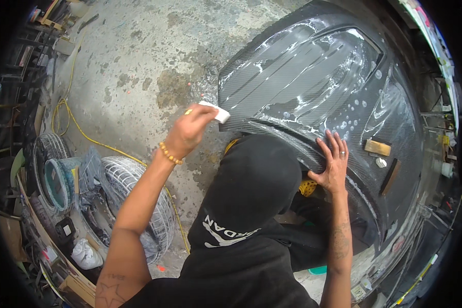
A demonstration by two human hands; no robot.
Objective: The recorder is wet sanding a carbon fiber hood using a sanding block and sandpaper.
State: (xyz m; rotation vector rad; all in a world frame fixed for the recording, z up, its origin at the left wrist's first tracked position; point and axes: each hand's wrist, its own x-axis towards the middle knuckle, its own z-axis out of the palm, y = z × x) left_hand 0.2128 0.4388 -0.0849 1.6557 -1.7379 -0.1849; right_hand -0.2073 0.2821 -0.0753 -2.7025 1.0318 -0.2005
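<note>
A large black carbon-fibre car hood (292,82) lies before me, its surface wet and streaked with whitish residue and droplets. Pinched in the fingers of my left hand (189,129) is a small flat white pad (218,112), held at the hood's left corner; I cannot tell whether it touches the surface. My right hand (333,163) rests on the hood's near edge with fingers spread, holding nothing. To its right on the hood are a tan block (377,147), a small white crumpled piece (381,162) and a long dark brown block (390,177).
Left of me stand tyres (156,205), a teal-rimmed bucket (57,179), grey plastic sheeting (95,172) and a white crumpled bag (86,254). A yellow cord (108,147) winds across the stained concrete floor (133,61). Cluttered shelving (23,66) lines the far left.
</note>
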